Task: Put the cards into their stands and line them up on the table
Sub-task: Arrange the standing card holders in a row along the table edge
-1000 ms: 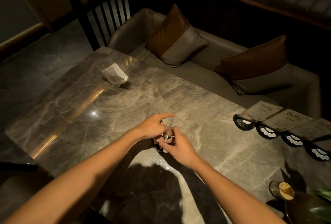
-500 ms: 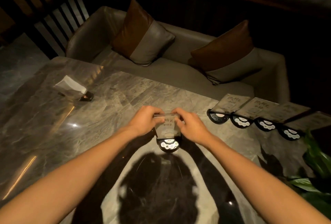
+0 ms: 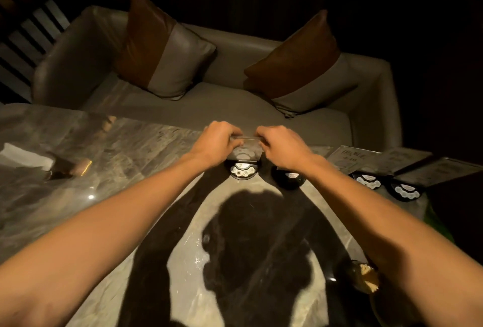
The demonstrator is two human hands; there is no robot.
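A clear card (image 3: 245, 147) stands in a round black stand (image 3: 243, 170) on the marble table (image 3: 117, 159), near its far edge. My left hand (image 3: 217, 143) grips the card's left edge and my right hand (image 3: 281, 147) grips its right edge. Just to the right runs a row of three more black stands (image 3: 288, 177) (image 3: 367, 180) (image 3: 406, 190), each with a printed card (image 3: 350, 158) leaning back in it. My right forearm hides part of the nearest one.
A napkin holder (image 3: 28, 159) with white paper sits at the table's left. A grey sofa (image 3: 235, 102) with two brown-and-grey cushions lies beyond the far edge. A small cup of toothpicks (image 3: 366, 278) stands at the near right, beside green leaves (image 3: 439, 224).
The card went from being fitted into its stand near me to standing in it. Both hands have carried it away and to the right, up beside the row of stands.
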